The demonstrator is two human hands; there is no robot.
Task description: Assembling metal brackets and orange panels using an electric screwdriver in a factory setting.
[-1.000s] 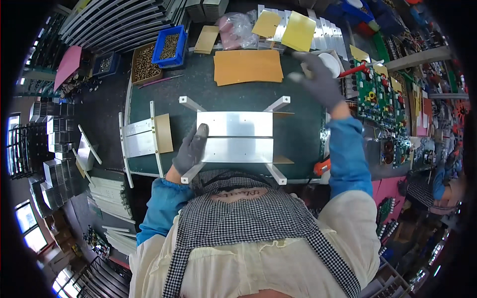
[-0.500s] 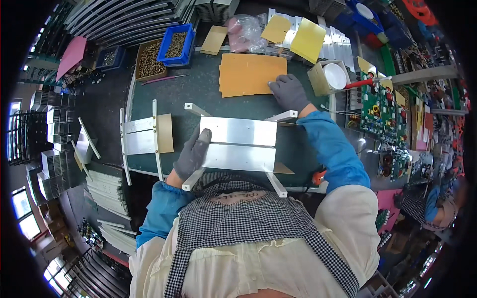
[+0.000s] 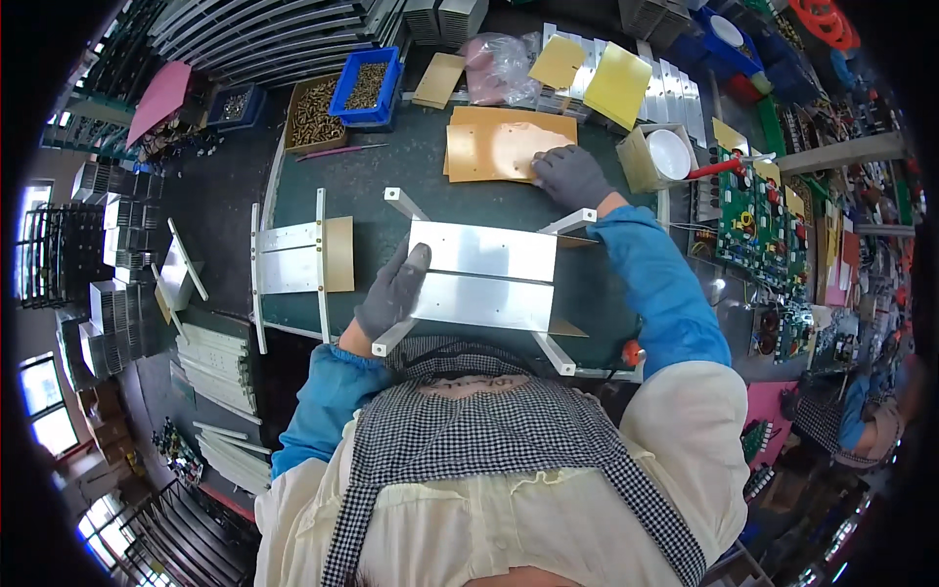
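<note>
My left hand (image 3: 392, 291), in a grey glove, grips the left edge of a silvery metal frame (image 3: 489, 251), its thumb on top. Two flat plates lie side by side on this frame, and square bars stick out at its corners. Beyond the frame, my right hand (image 3: 570, 177), also gloved, has its fingers closed at the lower right corner of a stack of orange sheets (image 3: 479, 147). The fingertips are partly hidden. Under the frame's right side a brown sheet corner (image 3: 569, 330) shows.
A similar frame (image 3: 290, 259) lies at the left. Farther back are a blue bin of small brass-coloured parts (image 3: 367, 88), a box of similar parts (image 3: 315, 114) and yellow sheets (image 3: 618, 85). A carton with a white roll (image 3: 653, 158) and green circuit boards (image 3: 753, 220) are at the right.
My right hand has moved slightly onto the orange sheets' corner, and the top sheet now catches a bright glare. The left hand keeps its grip. The whole view has shifted a little.
</note>
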